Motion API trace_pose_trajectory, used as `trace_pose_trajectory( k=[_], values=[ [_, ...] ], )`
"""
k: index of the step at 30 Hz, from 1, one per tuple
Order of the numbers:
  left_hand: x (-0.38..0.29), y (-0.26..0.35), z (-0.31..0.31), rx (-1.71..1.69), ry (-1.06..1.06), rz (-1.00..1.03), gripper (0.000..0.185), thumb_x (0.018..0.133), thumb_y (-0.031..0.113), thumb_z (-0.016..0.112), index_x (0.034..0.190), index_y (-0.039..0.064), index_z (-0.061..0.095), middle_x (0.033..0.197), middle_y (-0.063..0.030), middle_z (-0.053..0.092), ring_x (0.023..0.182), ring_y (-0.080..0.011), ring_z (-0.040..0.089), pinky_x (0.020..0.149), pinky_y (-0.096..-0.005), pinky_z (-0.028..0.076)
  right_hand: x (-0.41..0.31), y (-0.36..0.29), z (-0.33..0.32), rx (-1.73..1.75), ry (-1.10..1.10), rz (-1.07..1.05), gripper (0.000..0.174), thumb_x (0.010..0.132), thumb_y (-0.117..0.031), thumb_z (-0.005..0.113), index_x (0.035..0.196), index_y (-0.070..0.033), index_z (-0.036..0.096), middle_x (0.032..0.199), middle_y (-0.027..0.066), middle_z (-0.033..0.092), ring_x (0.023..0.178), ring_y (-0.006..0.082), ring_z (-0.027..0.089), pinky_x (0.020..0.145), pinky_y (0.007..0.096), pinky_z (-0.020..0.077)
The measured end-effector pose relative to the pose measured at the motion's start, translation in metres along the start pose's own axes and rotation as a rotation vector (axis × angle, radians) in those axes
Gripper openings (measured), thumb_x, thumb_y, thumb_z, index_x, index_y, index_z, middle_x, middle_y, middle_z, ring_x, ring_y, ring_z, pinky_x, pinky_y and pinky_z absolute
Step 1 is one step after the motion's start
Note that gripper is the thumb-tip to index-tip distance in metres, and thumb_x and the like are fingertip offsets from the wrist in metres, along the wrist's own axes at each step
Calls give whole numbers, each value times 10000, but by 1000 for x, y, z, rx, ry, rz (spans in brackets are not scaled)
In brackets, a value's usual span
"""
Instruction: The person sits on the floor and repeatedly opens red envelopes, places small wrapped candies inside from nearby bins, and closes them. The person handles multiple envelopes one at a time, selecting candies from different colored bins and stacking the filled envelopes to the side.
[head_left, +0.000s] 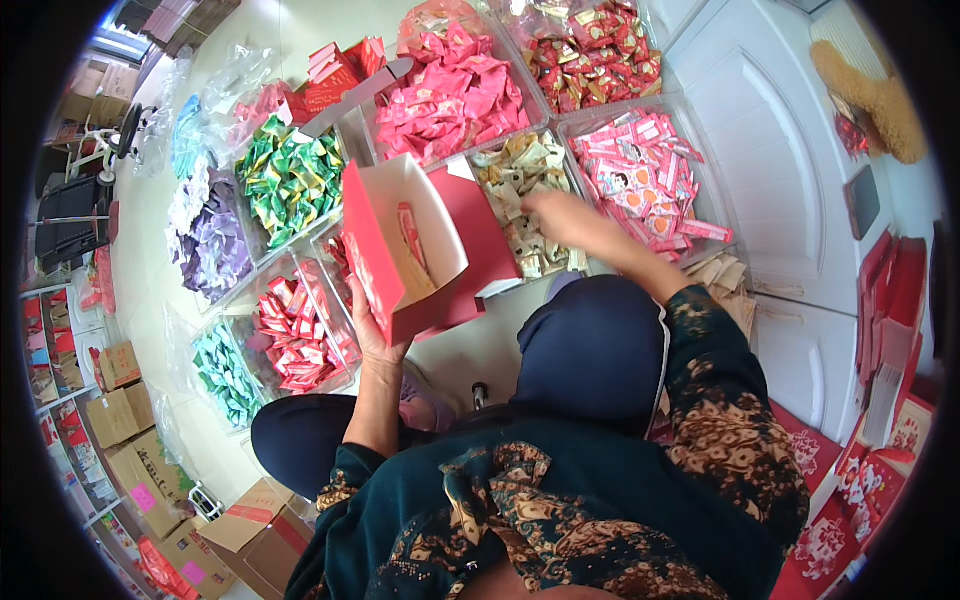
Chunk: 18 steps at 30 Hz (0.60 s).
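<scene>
My left hand (375, 330) grips an open red paperboard box (365, 259) from below, its lid folded back to the right. Inside its white interior lie a slim red-and-pink packet (412, 232) and a yellowish wrapped piece (418, 276). My right hand (553, 216), blurred, is over a clear bin of cream-wrapped sweets (536, 161); its fingertips seem to touch them, but whether it holds one cannot be told. Just right of that hand is a bin of pink stick packets (637, 180). Behind the box sits a bin of bright pink wrapped sweets (457, 97).
Around the box stand bins of green-and-gold sweets (289, 180), purple sweets (214, 240), red packets (296, 330) and mint-green sweets (227, 375). Red-and-gold sweets (592, 60) fill a far bin. A white cabinet (765, 150) borders the right; cardboard boxes (146, 480) stand at left.
</scene>
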<state>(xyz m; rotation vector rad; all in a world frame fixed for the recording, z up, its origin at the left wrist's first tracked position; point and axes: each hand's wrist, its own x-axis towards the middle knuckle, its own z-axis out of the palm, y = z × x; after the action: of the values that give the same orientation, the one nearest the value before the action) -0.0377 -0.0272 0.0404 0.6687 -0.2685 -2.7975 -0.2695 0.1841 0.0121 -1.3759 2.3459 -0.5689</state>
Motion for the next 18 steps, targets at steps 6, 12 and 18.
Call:
trace_pose_trajectory(
  k=[6,12,18],
  values=[
    [3,9,-5,43,61,60,483,896,387,439,1249,60,409,1206,-107,508,1076,-254,511,929,-425,401,-7,15,49,-446,-35,-132,149,731,-90,504,865,-77,570,856,111,579,806,253,584,718,342,429],
    [8,14,-3,73,161,85,488,894,388,443,1245,51,402,1179,-100,527,1028,-239,550,886,-401,450,31,58,-39,60,355,122,185,817,-79,410,962,-20,507,925,206,577,855,365,560,739,445,443],
    [16,17,-1,94,221,107,486,892,393,444,1239,55,407,1167,-93,536,1013,-231,559,861,-399,466,93,183,-97,-278,285,490,191,785,-110,484,885,-16,617,994,225,550,954,374,511,797,435,435]
  ],
)
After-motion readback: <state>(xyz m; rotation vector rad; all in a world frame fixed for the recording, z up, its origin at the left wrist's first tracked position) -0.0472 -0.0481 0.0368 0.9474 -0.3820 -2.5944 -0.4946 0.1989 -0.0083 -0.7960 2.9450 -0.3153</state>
